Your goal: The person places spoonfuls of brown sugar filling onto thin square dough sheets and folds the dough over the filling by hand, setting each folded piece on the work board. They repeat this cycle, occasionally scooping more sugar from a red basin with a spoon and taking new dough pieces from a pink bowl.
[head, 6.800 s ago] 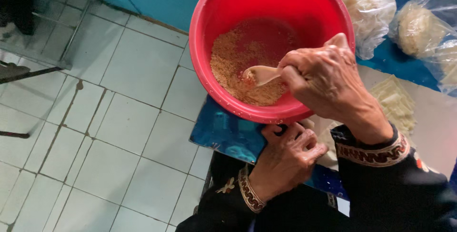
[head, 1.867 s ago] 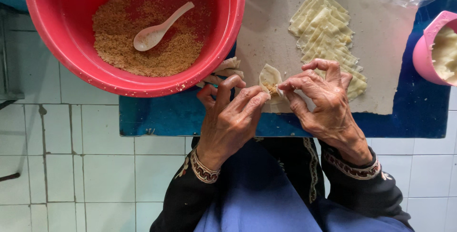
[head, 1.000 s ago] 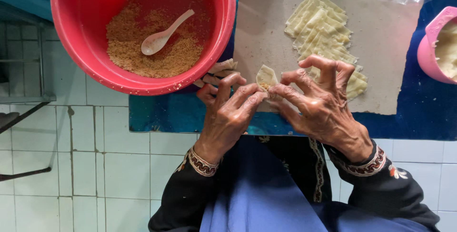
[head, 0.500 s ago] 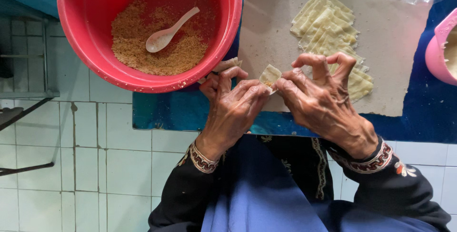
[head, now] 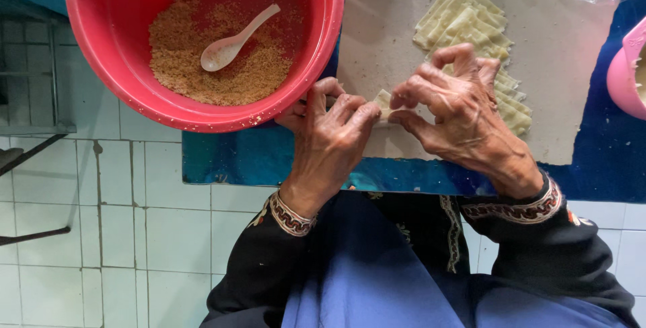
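Wrapper [head: 382,101] pinched between left hand [head: 330,126] and right hand [head: 451,109].

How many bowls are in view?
2. A red bowl of brown crumbs with a white spoon sits at upper left; a pink bowl is cut off at the right edge.

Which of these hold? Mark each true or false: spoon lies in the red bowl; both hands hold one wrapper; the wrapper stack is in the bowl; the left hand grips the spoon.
1. The white spoon lies in the red bowl on the crumbly filling: true.
2. The left hand and right hand pinch one small wrapper: true.
3. The wrapper stack is in the bowl: false, it lies on the grey board.
4. The left hand grips the spoon: false, the spoon lies free.
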The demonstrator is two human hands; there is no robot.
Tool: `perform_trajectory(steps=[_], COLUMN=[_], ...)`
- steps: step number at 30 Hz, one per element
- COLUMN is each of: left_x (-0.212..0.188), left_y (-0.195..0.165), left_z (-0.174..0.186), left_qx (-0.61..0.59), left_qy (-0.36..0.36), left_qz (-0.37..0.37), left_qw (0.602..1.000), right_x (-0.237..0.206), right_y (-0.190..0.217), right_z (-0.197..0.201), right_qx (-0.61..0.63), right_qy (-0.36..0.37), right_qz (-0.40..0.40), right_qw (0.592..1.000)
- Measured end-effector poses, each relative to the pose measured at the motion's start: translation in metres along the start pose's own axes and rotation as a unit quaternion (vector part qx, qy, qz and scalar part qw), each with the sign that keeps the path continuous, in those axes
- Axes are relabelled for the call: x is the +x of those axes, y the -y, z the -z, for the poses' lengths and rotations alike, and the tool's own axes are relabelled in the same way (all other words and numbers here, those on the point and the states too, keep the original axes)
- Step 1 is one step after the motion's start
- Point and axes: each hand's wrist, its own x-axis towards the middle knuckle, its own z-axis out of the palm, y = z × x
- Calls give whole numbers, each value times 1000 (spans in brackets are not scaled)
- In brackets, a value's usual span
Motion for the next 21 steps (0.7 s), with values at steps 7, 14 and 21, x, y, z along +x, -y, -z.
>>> perform_trajectory(steps=[7, 14, 21], left_x=[-6, -8, -12], left_y=[2, 2, 1], left_z=[7, 6, 4], left_qx=[29, 24, 38], left_qy=[-4, -5, -4], left_qz=[-29, -27, -41], left_qw=[999, 999, 998], right_x=[-7, -14, -3], right_y=[18, 34, 20], right_z=[0, 1, 1], right_qx=[-100, -180, -171], right_qy=[-19, -49, 9], right_qz=[51, 75, 93], right_qw=[994, 979, 981])
